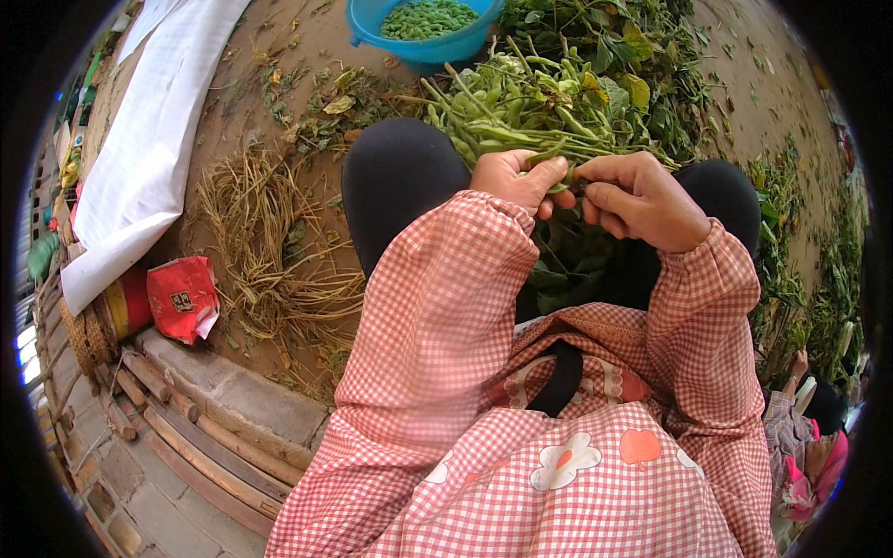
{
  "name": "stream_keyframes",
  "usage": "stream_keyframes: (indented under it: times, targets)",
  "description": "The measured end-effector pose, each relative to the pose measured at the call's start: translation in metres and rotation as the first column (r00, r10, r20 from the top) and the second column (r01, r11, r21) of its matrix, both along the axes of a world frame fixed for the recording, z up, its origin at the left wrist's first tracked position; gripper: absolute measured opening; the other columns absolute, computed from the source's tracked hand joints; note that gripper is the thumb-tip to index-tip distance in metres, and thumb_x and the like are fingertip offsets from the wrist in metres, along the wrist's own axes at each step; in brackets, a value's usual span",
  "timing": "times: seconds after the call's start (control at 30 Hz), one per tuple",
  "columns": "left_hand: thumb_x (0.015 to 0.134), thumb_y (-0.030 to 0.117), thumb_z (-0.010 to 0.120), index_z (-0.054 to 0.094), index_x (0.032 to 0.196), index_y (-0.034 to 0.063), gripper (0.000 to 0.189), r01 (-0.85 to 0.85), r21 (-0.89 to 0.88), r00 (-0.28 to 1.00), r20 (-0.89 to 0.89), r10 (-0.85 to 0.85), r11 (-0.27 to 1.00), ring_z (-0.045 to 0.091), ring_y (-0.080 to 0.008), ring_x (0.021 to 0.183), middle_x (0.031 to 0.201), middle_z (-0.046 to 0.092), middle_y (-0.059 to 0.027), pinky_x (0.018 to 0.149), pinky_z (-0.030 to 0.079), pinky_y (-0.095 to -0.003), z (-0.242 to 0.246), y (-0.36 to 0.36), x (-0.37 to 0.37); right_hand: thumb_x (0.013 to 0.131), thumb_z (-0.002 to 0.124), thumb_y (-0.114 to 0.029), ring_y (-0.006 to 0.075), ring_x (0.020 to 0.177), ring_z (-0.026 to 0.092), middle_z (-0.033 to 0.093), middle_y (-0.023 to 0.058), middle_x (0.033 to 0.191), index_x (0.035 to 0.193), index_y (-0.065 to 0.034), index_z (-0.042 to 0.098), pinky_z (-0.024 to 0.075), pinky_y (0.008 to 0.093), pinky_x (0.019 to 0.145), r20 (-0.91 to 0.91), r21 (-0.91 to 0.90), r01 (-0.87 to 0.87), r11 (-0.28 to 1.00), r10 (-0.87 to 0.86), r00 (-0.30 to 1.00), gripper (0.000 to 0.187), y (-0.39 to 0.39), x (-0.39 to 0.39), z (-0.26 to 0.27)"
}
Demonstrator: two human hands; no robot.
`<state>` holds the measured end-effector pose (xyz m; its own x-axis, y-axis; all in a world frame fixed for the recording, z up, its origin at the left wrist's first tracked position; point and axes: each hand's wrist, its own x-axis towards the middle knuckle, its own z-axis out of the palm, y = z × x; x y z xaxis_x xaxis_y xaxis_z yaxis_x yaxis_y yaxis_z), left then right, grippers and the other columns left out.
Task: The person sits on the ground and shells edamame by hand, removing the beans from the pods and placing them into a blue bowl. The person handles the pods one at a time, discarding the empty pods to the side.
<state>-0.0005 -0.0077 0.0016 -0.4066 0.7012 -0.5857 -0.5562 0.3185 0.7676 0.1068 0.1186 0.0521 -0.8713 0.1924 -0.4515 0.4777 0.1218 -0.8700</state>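
In front of my knees, my left hand (524,183) grips a green bean pod (548,155) between thumb and fingers. My right hand (640,199) meets it from the other side, its thumb and forefinger pinched at the pod's end. Fingers partly hide what lies between the two hands. Just beyond them, a heap of cut bean stalks with pods (516,104) rests against my knees. Farther off stands a blue plastic basin (432,50) with shelled green beans (427,19) in it.
Leafy bean plants (614,42) lie behind the heap. Stripped dry stalks (258,237) are piled at left, near a white sheet (139,146) and a red bag (183,296). Wooden poles (209,453) lie along a kerb (230,401). Another person (795,425) sits at the right rim.
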Motion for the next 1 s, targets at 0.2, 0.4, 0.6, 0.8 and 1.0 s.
stream_keyframes:
  times: [0.2, 0.4, 0.6, 0.8, 1.0]
  targets:
    - [0.084, 0.017, 0.056, 0.061, 0.094, 0.0021, 0.018, 0.008, 0.059, 1.0, 0.014, -0.009, 0.998, 0.04, -0.0028, 0.042, 0.066, 0.061, -0.0053, 0.034, 0.027, -0.0178, 0.004, 0.001, 0.0, 0.073, 0.059, -0.01, 0.025, 0.053, 0.053, 0.056, 0.0151, 0.066, 0.094, 0.0009, 0.06, 0.0436, 0.0332, 0.053, -0.202, 0.637, 0.07, 0.768, 0.079, 0.976, 0.024, 0.005, -0.009, 0.013]
    - [0.088, 0.01, 0.041, 0.053, 0.109, -0.004, 0.028, -0.054, 0.185, 0.963, 0.268, 0.002, 0.981, 0.038, -0.0037, 0.048, 0.078, 0.057, -0.0048, 0.036, 0.023, -0.0165, 0.018, -0.005, -0.011, 0.074, 0.062, -0.018, 0.0349, 0.065, 0.055, 0.057, 0.0189, 0.069, 0.081, 0.0013, 0.06, 0.0424, 0.0414, 0.059, -0.16, 0.779, -0.029, 0.626, 0.244, 0.957, 0.02, 0.032, -0.018, -0.007]
    - [0.082, 0.007, 0.044, 0.049, 0.114, -0.0033, 0.034, 0.165, 0.113, 0.932, 0.307, -0.193, 0.98, 0.038, -0.0055, 0.051, 0.083, 0.056, -0.0059, 0.038, 0.025, -0.0176, 0.009, 0.0, -0.011, 0.078, 0.061, -0.013, 0.0244, 0.053, 0.052, 0.052, 0.0166, 0.061, 0.078, 0.0036, 0.057, 0.0402, 0.0334, 0.052, -0.204, 0.823, -0.013, 0.568, 0.317, 0.926, 0.018, 0.037, -0.017, 0.006]
    - [0.085, 0.011, 0.047, 0.053, 0.109, -0.0013, 0.028, 0.091, 0.105, 0.938, 0.325, -0.121, 0.99, 0.038, -0.0061, 0.052, 0.086, 0.057, -0.0065, 0.039, 0.025, -0.0179, 0.013, 0.0, -0.011, 0.075, 0.061, -0.016, 0.0356, 0.062, 0.053, 0.054, 0.0189, 0.064, 0.074, 0.002, 0.057, 0.0404, 0.0424, 0.056, -0.193, 0.797, -0.006, 0.604, 0.265, 0.945, 0.018, 0.037, -0.014, 0.009]
    - [0.084, 0.014, 0.048, 0.054, 0.106, -0.0014, 0.028, 0.087, 0.023, 0.949, 0.302, -0.09, 0.996, 0.037, -0.0058, 0.053, 0.081, 0.054, -0.0044, 0.04, 0.027, -0.0175, 0.011, 0.005, -0.009, 0.076, 0.061, -0.014, 0.0299, 0.055, 0.05, 0.051, 0.0177, 0.061, 0.076, 0.0033, 0.057, 0.0394, 0.037, 0.052, -0.215, 0.823, 0.008, 0.568, 0.3, 0.929, 0.018, 0.037, -0.012, 0.005]
